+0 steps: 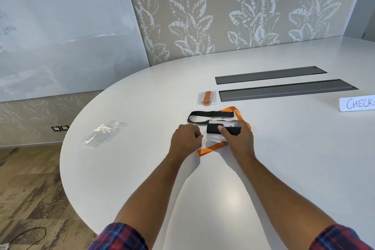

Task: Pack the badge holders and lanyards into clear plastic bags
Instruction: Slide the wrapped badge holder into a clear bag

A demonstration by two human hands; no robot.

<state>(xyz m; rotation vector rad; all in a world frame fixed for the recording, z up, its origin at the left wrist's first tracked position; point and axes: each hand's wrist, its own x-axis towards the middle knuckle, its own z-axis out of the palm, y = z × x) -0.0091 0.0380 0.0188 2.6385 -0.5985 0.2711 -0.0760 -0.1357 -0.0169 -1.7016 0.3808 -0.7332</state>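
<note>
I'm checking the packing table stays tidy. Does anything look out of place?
Only mildly: the crumpled pile of clear plastic bags lies apart at the left, and a loose orange lanyard trails under the right hand.

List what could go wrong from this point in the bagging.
1. The right hand presses a folded black lanyard onto a clear badge holder; if the hold eases, the folds may spring loose.
2. The orange lanyard runs under that bundle and could be dragged along with it.
3. The spare clear bags lie far to the left, so reaching for one may mean letting go.
</note>
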